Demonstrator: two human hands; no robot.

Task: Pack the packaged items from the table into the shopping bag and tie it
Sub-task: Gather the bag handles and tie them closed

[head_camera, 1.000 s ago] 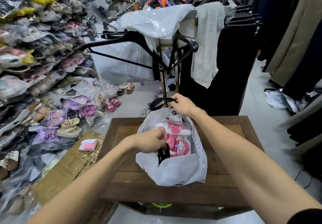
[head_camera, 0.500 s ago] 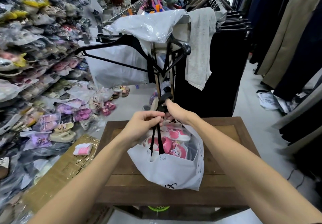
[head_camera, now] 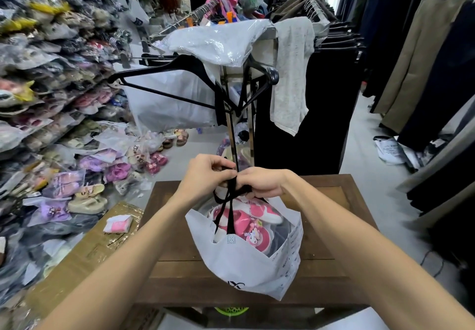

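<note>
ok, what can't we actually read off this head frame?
- Knot state: black handles bunch between left hand and right hand; fingers cover the crossing.
- Bag contents under the pink packaged shoes: hidden by its wall.
- Bag print: too small.
- Table near edge: arms cover it.

Your left hand [head_camera: 205, 175] and right hand [head_camera: 262, 183] meet above the white bag [head_camera: 244, 260], both pinching its black handles [head_camera: 228, 201], which cross between your fingers. The bag sits on the wooden table [head_camera: 334, 201], its mouth open on pink packaged items [head_camera: 246, 216]. Left of the table a small pink packet [head_camera: 117, 223] lies on cardboard [head_camera: 77, 260]; beyond the table stands a clothes rack [head_camera: 231, 77].
</note>
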